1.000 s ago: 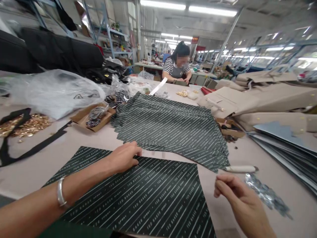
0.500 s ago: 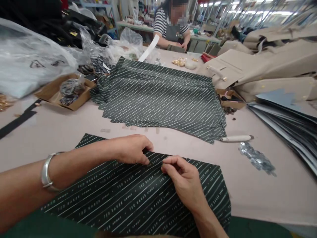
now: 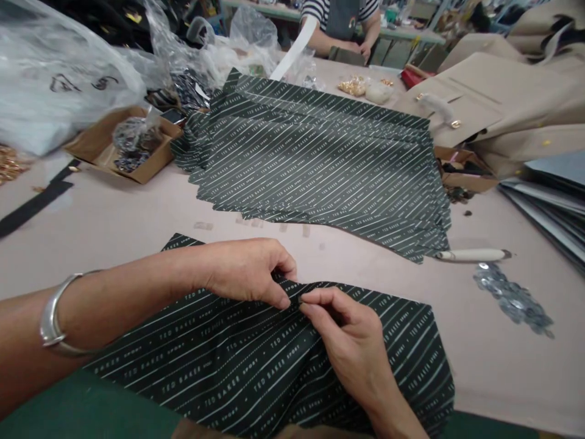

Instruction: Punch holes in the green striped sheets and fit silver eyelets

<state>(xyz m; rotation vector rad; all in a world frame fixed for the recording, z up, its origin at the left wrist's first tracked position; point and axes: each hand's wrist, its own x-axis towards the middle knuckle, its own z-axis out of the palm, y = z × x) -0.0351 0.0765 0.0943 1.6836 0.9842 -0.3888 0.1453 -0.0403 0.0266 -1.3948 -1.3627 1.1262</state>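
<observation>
A dark green sheet with white diagonal stripes and lettering [image 3: 237, 366] lies flat on the table in front of me. My left hand [image 3: 249, 271], with a silver bangle on its wrist, pinches the sheet's far edge near the middle. My right hand [image 3: 347, 332] pinches the same edge right beside it, fingertips almost touching the left thumb. Whether a small part sits between the fingers is hidden.
A stack of the same striped sheets [image 3: 320, 158] lies further back. A white pen-like tool [image 3: 473, 255] and a heap of small silver parts [image 3: 512, 297] sit at the right. A cardboard tray [image 3: 121, 149], plastic bags [image 3: 55, 79], beige bags [image 3: 498, 103] and another person [image 3: 340, 24] surround the table.
My right hand came in from the right side onto the sheet's far edge beside my left hand. The view dropped down toward the table.
</observation>
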